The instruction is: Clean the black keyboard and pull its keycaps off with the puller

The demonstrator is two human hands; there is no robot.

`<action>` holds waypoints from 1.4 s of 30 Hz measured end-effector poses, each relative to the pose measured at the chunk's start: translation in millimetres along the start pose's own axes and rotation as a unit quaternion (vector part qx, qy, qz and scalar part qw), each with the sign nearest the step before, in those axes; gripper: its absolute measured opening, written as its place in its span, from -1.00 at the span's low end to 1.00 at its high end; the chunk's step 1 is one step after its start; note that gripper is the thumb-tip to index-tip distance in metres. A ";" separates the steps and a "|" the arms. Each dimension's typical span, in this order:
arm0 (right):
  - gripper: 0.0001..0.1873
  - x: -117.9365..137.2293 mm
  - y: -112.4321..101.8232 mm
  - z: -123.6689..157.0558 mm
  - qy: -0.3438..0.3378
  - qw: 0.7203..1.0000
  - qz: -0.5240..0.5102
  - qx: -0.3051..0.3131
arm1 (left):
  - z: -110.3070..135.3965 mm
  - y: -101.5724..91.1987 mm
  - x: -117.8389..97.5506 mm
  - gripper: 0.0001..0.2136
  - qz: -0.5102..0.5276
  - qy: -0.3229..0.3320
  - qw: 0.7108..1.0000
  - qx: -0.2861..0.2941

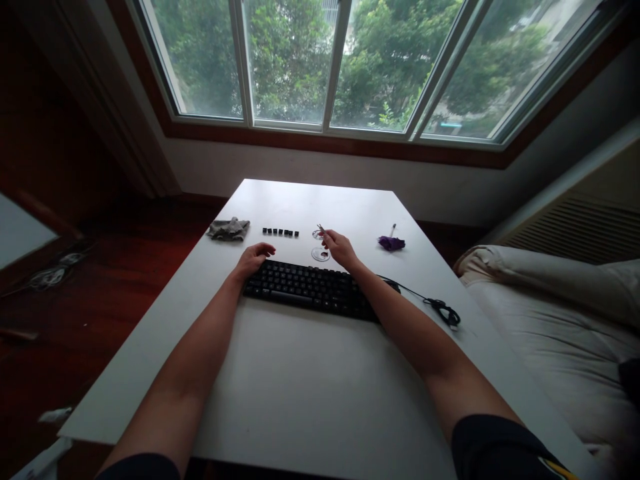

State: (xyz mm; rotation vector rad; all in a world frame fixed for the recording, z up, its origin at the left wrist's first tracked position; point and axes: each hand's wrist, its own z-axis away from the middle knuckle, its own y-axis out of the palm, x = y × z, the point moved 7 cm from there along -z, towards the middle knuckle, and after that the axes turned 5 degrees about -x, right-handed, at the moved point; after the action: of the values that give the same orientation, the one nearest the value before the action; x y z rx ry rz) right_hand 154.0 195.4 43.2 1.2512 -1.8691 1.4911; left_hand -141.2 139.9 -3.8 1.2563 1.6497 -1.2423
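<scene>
A black keyboard (310, 285) lies across the white table, its right part hidden under my right forearm. My left hand (254, 259) rests at the keyboard's far left corner, fingers loosely curved and apart, holding nothing that I can see. Beyond the keyboard, my right hand (339, 247) pinches small metal tweezers (321, 228) with the tips pointing up and away. Just under the tweezers is a small round transparent dish (315, 235), partly covered by the hand. A second round dish (319, 255) sits nearer, with something small and dark reddish in it. Several black keycaps (281, 232) stand in a row to the left.
A crumpled grey cloth (229, 229) lies at the table's left edge. On the right are a purple cloth (391, 243), a thin white stick-like item (393, 229) and a coiled black cable (443, 310). A sofa (530, 327) stands right of the table (310, 373); windows (295, 60) are ahead.
</scene>
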 end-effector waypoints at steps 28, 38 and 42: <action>-0.77 42.7 -29.6 116.9 -0.151 0.978 0.142 -0.022 | 24.5 15.9 -20.4 -0.64 -0.012 -0.026 1.000 0.004; -0.67 49.8 -44.7 113.1 -0.165 0.976 0.106 -0.093 | 18.2 14.4 -9.5 -0.65 -0.024 -0.013 0.999 0.036; -0.67 46.3 -47.0 108.6 -0.124 0.988 0.028 -0.087 | 17.1 11.3 -8.1 -0.65 -0.034 -0.012 0.999 0.019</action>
State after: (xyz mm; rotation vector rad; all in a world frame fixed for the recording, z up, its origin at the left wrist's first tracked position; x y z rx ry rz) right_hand 191.8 77.0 69.4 1.3619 -2.1575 1.2136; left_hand -128.3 122.0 -4.3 1.2124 1.6715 -1.3314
